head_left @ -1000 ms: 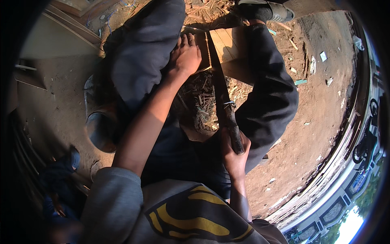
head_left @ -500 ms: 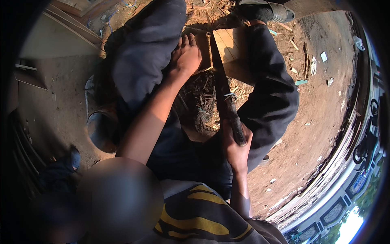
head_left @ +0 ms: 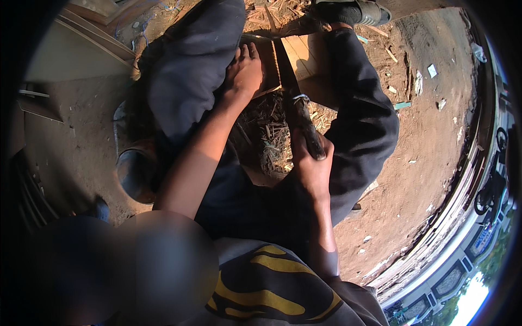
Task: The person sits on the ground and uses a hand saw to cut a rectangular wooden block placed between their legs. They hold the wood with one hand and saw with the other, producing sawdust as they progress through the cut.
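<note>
My right hand (head_left: 312, 165) is wrapped round the dark handle of a hand saw (head_left: 290, 76). Its long, dark blade points away from me, along a pale edge of a wooden board (head_left: 267, 57). On that board my left hand (head_left: 246, 73) lies flat, fingers stretched out, beside my left knee. Right of the blade, a sunlit wooden piece (head_left: 304, 51) reaches towards my right leg; whether it is one with the left board I cannot tell. Shadow hides where the saw teeth meet the wood.
Wood shavings and scraps (head_left: 274, 136) cover the ground between my legs. A round, dark container (head_left: 136, 174) stands left of my thigh. Boards (head_left: 95, 38) lean at the far left. Planks (head_left: 462, 185) run along the right, with parked motorcycles (head_left: 492, 190) beyond.
My right hand has pushed the saw forward, away from me, so its handle is nearer the board. My left hand stays pressed on the board.
</note>
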A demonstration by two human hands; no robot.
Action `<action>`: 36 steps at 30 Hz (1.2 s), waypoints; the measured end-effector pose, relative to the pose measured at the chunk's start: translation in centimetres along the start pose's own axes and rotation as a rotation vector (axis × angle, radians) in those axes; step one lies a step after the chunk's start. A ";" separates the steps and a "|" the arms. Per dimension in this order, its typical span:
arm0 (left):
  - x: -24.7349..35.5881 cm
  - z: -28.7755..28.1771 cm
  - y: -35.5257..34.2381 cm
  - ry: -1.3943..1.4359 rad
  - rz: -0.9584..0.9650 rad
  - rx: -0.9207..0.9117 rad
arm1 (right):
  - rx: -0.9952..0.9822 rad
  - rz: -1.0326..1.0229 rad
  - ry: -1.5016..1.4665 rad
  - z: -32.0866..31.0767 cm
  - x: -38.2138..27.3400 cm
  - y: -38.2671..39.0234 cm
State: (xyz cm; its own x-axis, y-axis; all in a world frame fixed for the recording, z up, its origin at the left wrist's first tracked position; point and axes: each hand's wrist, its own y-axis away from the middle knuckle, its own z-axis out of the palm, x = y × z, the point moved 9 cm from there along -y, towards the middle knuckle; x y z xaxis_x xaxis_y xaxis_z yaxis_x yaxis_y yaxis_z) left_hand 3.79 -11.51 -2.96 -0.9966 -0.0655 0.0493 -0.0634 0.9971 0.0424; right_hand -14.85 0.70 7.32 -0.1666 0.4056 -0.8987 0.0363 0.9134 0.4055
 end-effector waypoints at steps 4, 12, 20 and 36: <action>0.2 3.2 -1.5 -0.115 0.075 -0.054 | -0.006 0.073 -0.055 0.1 1.6 -3.5; -0.1 -0.4 0.0 0.032 -0.070 -0.032 | 0.002 0.019 0.061 -0.5 0.3 2.8; 0.5 0.4 0.0 0.044 -0.041 0.003 | -0.017 0.037 0.032 -0.9 0.1 2.0; 0.7 -0.6 -0.1 -0.009 -0.036 0.015 | -0.021 0.050 0.058 -2.3 -0.7 5.9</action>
State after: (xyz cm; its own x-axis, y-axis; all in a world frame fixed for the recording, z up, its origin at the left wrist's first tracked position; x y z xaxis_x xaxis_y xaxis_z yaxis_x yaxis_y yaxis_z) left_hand 3.12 -11.66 -2.31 -0.9941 -0.1014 0.0392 -0.1003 0.9945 0.0291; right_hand -16.77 5.72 10.76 -0.2223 0.4475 -0.8662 0.0257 0.8908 0.4536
